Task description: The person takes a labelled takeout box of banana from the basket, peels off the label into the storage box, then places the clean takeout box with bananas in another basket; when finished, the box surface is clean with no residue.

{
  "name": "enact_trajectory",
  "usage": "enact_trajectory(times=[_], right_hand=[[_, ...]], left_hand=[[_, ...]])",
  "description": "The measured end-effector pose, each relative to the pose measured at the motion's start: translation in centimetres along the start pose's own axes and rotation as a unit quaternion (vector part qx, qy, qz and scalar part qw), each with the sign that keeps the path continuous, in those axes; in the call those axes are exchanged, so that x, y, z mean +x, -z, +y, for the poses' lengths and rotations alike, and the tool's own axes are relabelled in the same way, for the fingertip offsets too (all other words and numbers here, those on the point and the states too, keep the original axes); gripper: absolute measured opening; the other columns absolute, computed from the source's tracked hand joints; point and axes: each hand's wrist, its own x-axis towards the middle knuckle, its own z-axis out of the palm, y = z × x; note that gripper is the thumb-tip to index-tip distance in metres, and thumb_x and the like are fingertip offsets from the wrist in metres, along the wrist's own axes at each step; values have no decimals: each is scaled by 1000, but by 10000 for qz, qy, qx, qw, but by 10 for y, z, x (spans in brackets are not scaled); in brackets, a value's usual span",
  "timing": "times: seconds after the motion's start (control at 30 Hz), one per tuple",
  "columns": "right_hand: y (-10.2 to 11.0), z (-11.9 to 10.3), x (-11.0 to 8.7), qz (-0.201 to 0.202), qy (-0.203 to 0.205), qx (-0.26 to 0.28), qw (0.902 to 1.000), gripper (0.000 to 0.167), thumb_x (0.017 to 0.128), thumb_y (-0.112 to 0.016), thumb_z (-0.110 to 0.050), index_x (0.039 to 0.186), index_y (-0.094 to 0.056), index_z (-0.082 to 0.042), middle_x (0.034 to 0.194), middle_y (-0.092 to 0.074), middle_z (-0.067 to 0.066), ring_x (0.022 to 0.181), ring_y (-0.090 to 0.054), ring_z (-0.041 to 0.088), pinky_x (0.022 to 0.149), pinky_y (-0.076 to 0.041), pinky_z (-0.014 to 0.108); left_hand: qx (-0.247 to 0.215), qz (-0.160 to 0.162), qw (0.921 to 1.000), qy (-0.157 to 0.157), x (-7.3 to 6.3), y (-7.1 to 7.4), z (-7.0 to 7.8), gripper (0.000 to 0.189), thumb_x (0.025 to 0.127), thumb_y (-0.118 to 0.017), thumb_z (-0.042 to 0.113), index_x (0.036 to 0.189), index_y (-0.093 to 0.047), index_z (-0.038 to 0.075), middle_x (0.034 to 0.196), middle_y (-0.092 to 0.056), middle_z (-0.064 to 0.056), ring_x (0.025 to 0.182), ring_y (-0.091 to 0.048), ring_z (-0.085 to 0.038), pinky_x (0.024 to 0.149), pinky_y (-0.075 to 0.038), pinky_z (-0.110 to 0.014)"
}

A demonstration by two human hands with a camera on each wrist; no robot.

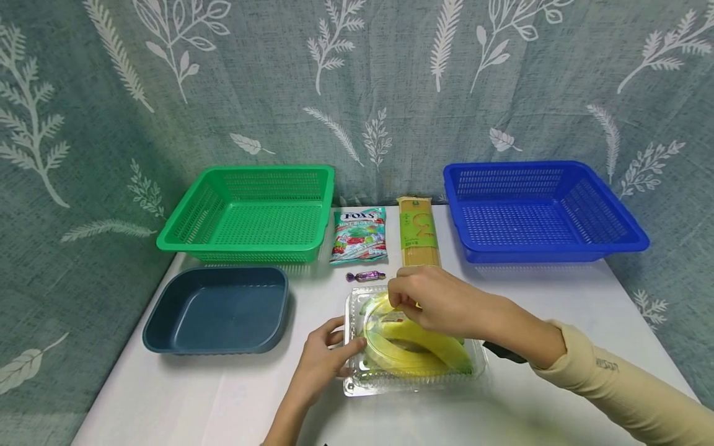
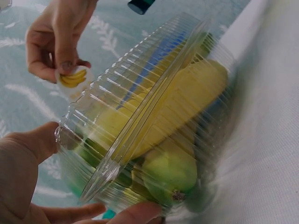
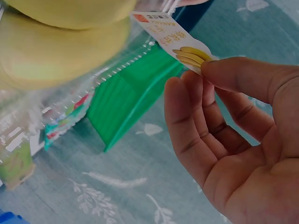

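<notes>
A clear plastic clamshell box (image 1: 385,385) sits closed on the white table, holding yellow bananas (image 1: 449,350) with greenish ends. My left hand (image 1: 320,356) grips the box at its left side, thumb on the lid's edge and fingers lower down, as the left wrist view shows. Above the lid, my right hand (image 1: 437,300) pinches a small white label (image 3: 174,41) between thumb and fingertips. Printed bananas and some lettering are on the label. In the right wrist view, the label's far end overlaps the box's edge.
Behind the box lie a purple-wrapped candy (image 1: 365,276), a Fox's candy bag (image 1: 359,235) and a pack of noodles (image 1: 419,232). A green basket (image 1: 245,248) and a dark blue tub (image 1: 214,348) stand at left, a blue basket (image 1: 535,251) at back right.
</notes>
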Motion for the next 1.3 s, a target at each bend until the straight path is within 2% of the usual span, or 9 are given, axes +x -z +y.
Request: enact_trajectory(times=[0.23,0.53,0.83,1.07,1.3], right_hand=[[4,-8,8,-25,76,59,10000,18,88,-68,4,86,-66,-14,82,-57,-10,70,-52,8,62,-49,21],[6,-16,19,233,252,65,9994,17,89,-68,2,87,-67,-15,84,-57,-10,66,-52,5,60,-48,21],[0,-22,46,319,598,249,9974,16,89,-64,3,87,-67,-13,86,-60,-7,71,-53,6,61,-49,21],[-6,-29,65,388,991,409,9935,17,90,-62,5,88,-66,-12,85,-59,-6,69,-52,6,62,-47,21],[-11,-35,86,262,1064,493,9928,14,93,-64,2,90,-68,-11,86,-59,-5,77,-54,8,68,-47,20]], left_hand=[[20,8,10000,-26,0,1,-1,65,88,-77,18,142,-47,-4,118,-67,-20,84,-71,-25,65,-61,-42],[65,-92,9998,-155,2,-2,1,65,88,-77,20,142,-48,-3,118,-67,-20,86,-71,-25,65,-61,-42],[-4,-5,9999,-123,-1,-1,-3,63,88,-77,17,140,-49,-4,116,-68,-20,85,-71,-25,63,-61,-41],[-21,-62,9999,-142,-2,2,-3,64,88,-76,19,142,-49,-1,118,-68,-18,88,-71,-25,63,-61,-40],[2,-75,9998,-173,-3,4,-3,68,89,-75,21,145,-45,-3,125,-63,-23,94,-70,-27,65,-61,-41]])
